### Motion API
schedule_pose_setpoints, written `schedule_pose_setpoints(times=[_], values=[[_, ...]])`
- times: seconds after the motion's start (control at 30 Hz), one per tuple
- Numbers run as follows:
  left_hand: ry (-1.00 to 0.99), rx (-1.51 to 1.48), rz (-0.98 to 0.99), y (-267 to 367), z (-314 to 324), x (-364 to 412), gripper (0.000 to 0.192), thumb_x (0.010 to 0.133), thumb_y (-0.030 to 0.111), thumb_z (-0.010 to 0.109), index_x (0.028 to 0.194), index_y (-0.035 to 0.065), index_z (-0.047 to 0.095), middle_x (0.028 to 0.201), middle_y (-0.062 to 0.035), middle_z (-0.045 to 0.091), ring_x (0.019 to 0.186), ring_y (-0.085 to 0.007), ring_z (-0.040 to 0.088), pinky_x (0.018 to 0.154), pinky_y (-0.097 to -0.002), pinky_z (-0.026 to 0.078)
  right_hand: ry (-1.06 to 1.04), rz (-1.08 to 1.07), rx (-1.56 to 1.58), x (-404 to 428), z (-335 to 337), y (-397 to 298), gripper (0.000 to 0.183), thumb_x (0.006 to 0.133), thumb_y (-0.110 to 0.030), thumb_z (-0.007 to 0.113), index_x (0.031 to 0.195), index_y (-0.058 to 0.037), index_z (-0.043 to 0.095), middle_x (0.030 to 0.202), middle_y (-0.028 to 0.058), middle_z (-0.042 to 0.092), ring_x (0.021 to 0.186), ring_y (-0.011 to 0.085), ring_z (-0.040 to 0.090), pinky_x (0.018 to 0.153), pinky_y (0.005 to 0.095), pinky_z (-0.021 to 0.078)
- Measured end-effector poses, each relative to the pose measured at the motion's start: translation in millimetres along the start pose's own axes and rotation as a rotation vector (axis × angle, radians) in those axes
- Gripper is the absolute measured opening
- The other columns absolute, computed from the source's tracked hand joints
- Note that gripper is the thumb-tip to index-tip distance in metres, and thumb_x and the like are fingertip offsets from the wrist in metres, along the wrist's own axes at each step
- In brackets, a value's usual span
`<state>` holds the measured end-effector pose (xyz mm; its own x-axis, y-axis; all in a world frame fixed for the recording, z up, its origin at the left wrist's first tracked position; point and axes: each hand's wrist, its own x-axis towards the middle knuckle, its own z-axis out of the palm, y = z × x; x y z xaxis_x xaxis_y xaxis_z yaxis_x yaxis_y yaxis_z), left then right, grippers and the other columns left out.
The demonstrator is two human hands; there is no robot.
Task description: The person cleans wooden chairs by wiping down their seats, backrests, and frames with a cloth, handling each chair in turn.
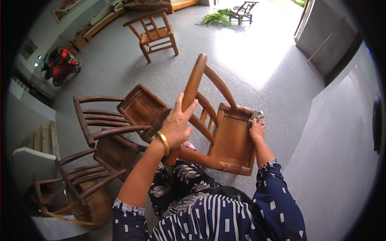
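Note:
Directly before me stands a varnished wooden chair (234,135), its seat to the right and its backrest to the left. My left hand (178,125), with a gold bangle at the wrist, lies over the thick top rail (195,78) of that backrest and grips it. The rail's lower end shows below my wrist. At the far right edge of the seat, my right hand (257,129) presses a crumpled greyish cloth (256,116) against the wood. My right fingers partly hide the cloth.
Two darker wooden chairs (144,108) (116,150) crowd the left side, close to my left arm. Behind them sits a woven basket (93,208). Farther off are another wooden chair (156,34), a red motorcycle (61,64), and green stalks (217,18) beside a small chair (243,12). A pale wall (334,144) rises at right.

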<state>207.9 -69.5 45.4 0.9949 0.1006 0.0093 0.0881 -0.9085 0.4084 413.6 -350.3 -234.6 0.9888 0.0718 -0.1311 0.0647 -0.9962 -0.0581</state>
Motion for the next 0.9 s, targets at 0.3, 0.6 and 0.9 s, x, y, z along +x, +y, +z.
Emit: schedule_pose_setpoints(times=[0.3, 0.6, 0.9], values=[[0.013, 0.003, -0.016, 0.7, 0.8, -1.2, 0.07, 0.068, 0.006, 0.061, 0.133, 0.0154, 0.036, 0.141, -0.024, 0.011, 0.116, -0.0411, 0.041, 0.097, -0.038, 0.036, -0.179, -0.027, -0.033, -85.5, -19.0, 19.2, 0.058, 0.073, -0.021, 0.06, 0.127, -0.0288, 0.041, 0.135, 0.0115, 0.027, 0.108, 0.0381, 0.044, 0.085, 0.0452, 0.0451], [-0.026, -0.058, 0.031, -10.4, 0.0, 10.8, 0.089, 0.074, 0.03, 0.066, 0.141, 0.0147, 0.01, 0.137, -0.0264, 0.019, 0.12, -0.0413, 0.036, 0.098, -0.0374, 0.035, -0.481, -0.317, 0.05, -148.7, -17.2, 83.5, 0.055, 0.07, -0.024, 0.061, 0.123, -0.0236, 0.046, 0.128, 0.0186, 0.037, 0.106, 0.0401, 0.047, 0.088, 0.0426, 0.0433], [-0.027, 0.169, -0.235, 6.5, 6.3, 37.0, 0.096, 0.072, 0.023, 0.066, 0.141, 0.0187, 0.0, 0.112, -0.0228, 0.043, 0.1, -0.0394, 0.051, 0.09, -0.0407, 0.041, -0.608, 0.016, 0.979, -36.5, -92.0, 76.7, 0.049, 0.076, -0.015, 0.046, 0.125, -0.0141, 0.038, 0.084, 0.013, 0.058, 0.053, 0.0205, 0.058, 0.026, 0.0311, 0.0434]])
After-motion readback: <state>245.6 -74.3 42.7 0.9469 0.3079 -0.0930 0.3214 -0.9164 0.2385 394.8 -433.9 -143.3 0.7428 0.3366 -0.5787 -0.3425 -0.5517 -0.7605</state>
